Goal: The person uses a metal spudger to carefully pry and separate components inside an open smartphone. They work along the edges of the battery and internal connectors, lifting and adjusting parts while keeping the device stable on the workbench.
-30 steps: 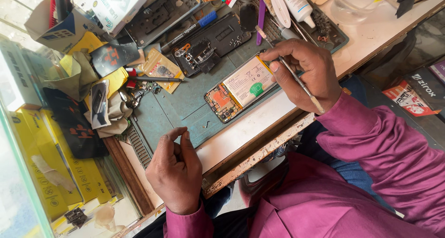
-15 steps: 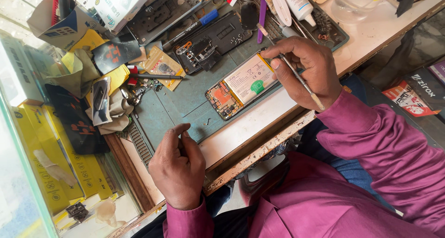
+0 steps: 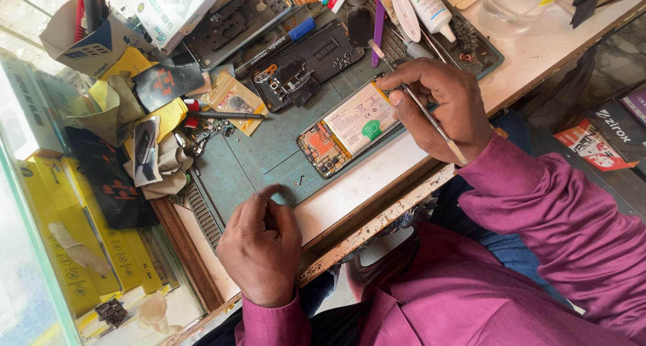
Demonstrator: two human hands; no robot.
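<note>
An opened phone (image 3: 350, 132) with its battery and orange circuit parts exposed lies on the green work mat (image 3: 262, 151). My right hand (image 3: 441, 104) rests on the phone's right end and holds a thin metal tool (image 3: 420, 110) slanted across the fingers. My left hand (image 3: 261, 245) sits at the mat's near edge, fingers curled together, fingertips touching the mat near a tiny loose part (image 3: 299, 180). Whether it pinches anything is hidden.
A dark phone frame (image 3: 303, 66), a black back cover (image 3: 232, 23), a purple pry tool (image 3: 377, 33), a white bottle (image 3: 431, 9), a cloth (image 3: 161, 164), boxes and yellow packets crowd the bench. The wooden bench edge (image 3: 377, 225) runs diagonally before me.
My left hand has slid forward onto the mat's edge, fingertips now down near the tiny part. The right hand and the phone have stayed in place.
</note>
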